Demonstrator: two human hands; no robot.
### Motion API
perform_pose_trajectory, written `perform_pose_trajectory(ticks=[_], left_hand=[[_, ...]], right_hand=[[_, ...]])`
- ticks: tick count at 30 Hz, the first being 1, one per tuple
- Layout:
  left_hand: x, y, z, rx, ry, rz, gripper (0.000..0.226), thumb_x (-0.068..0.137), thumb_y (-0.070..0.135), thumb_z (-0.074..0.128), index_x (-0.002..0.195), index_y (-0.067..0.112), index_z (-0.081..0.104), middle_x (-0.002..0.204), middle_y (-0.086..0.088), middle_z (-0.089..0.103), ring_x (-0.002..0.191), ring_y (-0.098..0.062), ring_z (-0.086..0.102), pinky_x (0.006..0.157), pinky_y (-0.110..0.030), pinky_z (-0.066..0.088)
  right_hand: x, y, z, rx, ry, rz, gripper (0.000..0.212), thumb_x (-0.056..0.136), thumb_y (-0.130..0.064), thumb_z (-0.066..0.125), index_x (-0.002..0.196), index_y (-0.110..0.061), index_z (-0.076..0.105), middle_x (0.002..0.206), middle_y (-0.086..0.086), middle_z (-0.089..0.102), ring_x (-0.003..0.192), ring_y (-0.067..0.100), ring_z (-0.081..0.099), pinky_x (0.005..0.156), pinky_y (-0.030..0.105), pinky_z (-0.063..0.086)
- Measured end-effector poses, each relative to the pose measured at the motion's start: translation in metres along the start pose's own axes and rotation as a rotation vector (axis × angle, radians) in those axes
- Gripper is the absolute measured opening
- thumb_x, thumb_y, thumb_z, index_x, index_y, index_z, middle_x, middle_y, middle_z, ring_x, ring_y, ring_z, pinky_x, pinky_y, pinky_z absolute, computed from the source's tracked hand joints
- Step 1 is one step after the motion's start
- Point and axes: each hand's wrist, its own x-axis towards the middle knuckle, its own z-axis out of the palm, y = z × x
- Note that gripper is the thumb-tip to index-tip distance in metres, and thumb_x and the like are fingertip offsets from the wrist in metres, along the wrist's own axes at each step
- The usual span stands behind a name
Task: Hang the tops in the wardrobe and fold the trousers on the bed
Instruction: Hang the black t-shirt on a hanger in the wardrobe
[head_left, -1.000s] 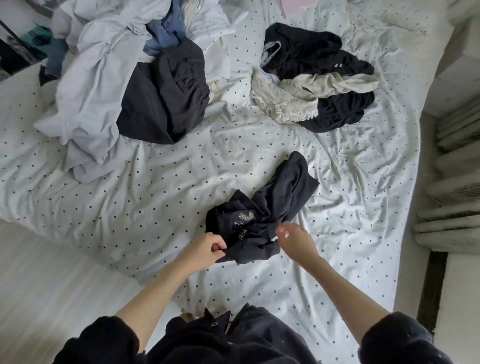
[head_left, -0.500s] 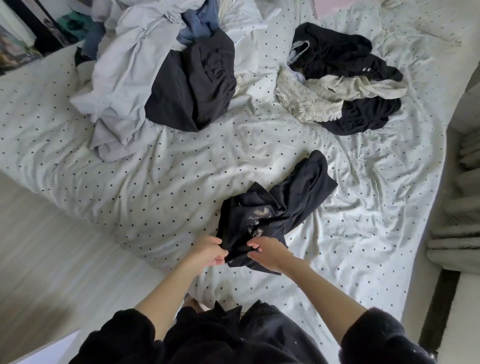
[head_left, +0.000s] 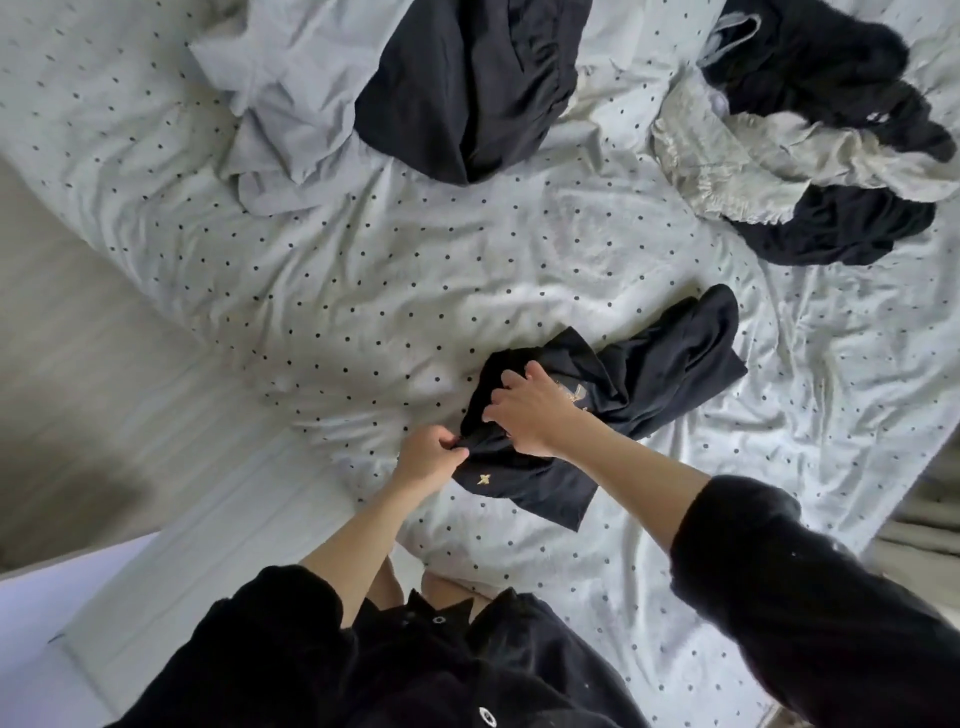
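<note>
A crumpled dark navy garment (head_left: 654, 374) with small gold embroidery lies on the polka-dot bed sheet (head_left: 395, 291), near the bed's front edge. My left hand (head_left: 428, 457) pinches its near left edge between thumb and fingers. My right hand (head_left: 524, 410) lies on top of the garment a little further in, fingers curled into the fabric. Whether the garment is a top or trousers cannot be told.
A black garment (head_left: 467, 88) lies on pale lilac clothes (head_left: 291, 109) at the back left. A heap of black and cream clothes (head_left: 810, 140) sits at the back right. Floor (head_left: 78, 353) runs along the bed's left side.
My right hand has moved forward and left onto the top of the garment and dug into it. My left hand keeps its pinch on the near edge. The camera has come closer.
</note>
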Motion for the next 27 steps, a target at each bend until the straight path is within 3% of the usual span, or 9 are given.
perform_pose_trajectory(ticks=[3, 6, 11, 14, 17, 20, 23, 27], left_hand=[[-0.003, 0.001, -0.040, 0.041, 0.120, 0.083, 0.009, 0.088, 0.012, 0.058, 0.085, 0.007, 0.064, 0.077, -0.002, 0.055, 0.075, -0.016, 0.047, 0.059, -0.020, 0.028], [-0.016, -0.003, -0.096, 0.048, 0.246, 0.189, 0.016, 0.091, 0.014, 0.057, 0.102, 0.006, 0.064, 0.087, 0.001, 0.056, 0.082, -0.014, 0.050, 0.067, -0.018, 0.029], [-0.064, -0.026, -0.168, -0.091, 0.385, 0.276, 0.011, 0.094, 0.009, 0.050, 0.103, 0.009, 0.056, 0.089, 0.003, 0.056, 0.084, -0.015, 0.052, 0.069, -0.022, 0.034], [-0.105, -0.060, -0.208, -0.187, 0.584, 0.285, 0.016, 0.095, 0.006, 0.048, 0.108, 0.007, 0.056, 0.097, 0.002, 0.056, 0.091, -0.015, 0.051, 0.075, -0.019, 0.034], [-0.147, -0.100, -0.239, -0.231, 0.757, 0.253, 0.016, 0.097, 0.005, 0.044, 0.109, 0.008, 0.053, 0.093, 0.001, 0.053, 0.087, -0.017, 0.049, 0.065, -0.013, 0.031], [-0.199, -0.145, -0.262, -0.256, 0.883, 0.184, 0.014, 0.100, 0.009, 0.038, 0.108, 0.011, 0.048, 0.083, 0.004, 0.050, 0.075, -0.013, 0.047, 0.068, -0.025, 0.035], [-0.258, -0.189, -0.280, -0.286, 0.973, 0.102, 0.015, 0.101, 0.014, 0.034, 0.110, 0.011, 0.046, 0.088, -0.004, 0.051, 0.080, -0.020, 0.049, 0.077, -0.037, 0.041], [-0.336, -0.248, -0.288, -0.353, 1.097, 0.063, 0.010, 0.102, 0.020, 0.031, 0.103, 0.023, 0.040, 0.080, 0.008, 0.047, 0.074, -0.011, 0.045, 0.071, -0.028, 0.039]], right_hand=[[-0.002, 0.010, -0.017, -0.020, -0.030, 0.000, 0.031, 0.092, -0.022, 0.048, 0.122, -0.020, 0.053, 0.109, -0.002, 0.062, 0.111, 0.021, 0.046, 0.092, 0.036, 0.027], [0.001, 0.017, -0.049, -0.025, 0.003, -0.003, 0.035, 0.094, -0.035, 0.047, 0.124, -0.019, 0.052, 0.109, 0.003, 0.064, 0.114, 0.022, 0.047, 0.095, 0.037, 0.026], [0.018, 0.001, -0.122, -0.109, 0.081, -0.079, 0.037, 0.093, -0.047, 0.045, 0.116, -0.022, 0.058, 0.103, 0.003, 0.065, 0.113, 0.021, 0.046, 0.093, 0.036, 0.028], [0.030, -0.028, -0.170, -0.212, 0.131, -0.132, 0.040, 0.093, -0.050, 0.044, 0.116, -0.022, 0.059, 0.103, 0.003, 0.065, 0.112, 0.021, 0.047, 0.089, 0.036, 0.030], [0.040, -0.057, -0.213, -0.369, 0.224, -0.110, 0.043, 0.093, -0.051, 0.042, 0.124, -0.023, 0.053, 0.115, 0.000, 0.063, 0.120, 0.022, 0.043, 0.097, 0.039, 0.029], [0.049, -0.110, -0.264, -0.390, 0.376, -0.145, 0.048, 0.092, -0.053, 0.042, 0.126, -0.020, 0.051, 0.122, 0.002, 0.060, 0.121, 0.024, 0.044, 0.098, 0.039, 0.031], [0.044, -0.182, -0.309, -0.355, 0.521, -0.281, 0.052, 0.092, -0.057, 0.040, 0.119, -0.015, 0.056, 0.116, 0.004, 0.061, 0.115, 0.026, 0.048, 0.096, 0.037, 0.032], [0.022, -0.273, -0.346, -0.253, 0.711, -0.460, 0.052, 0.096, -0.053, 0.033, 0.106, -0.009, 0.059, 0.094, 0.011, 0.065, 0.095, 0.029, 0.056, 0.076, 0.033, 0.038]])
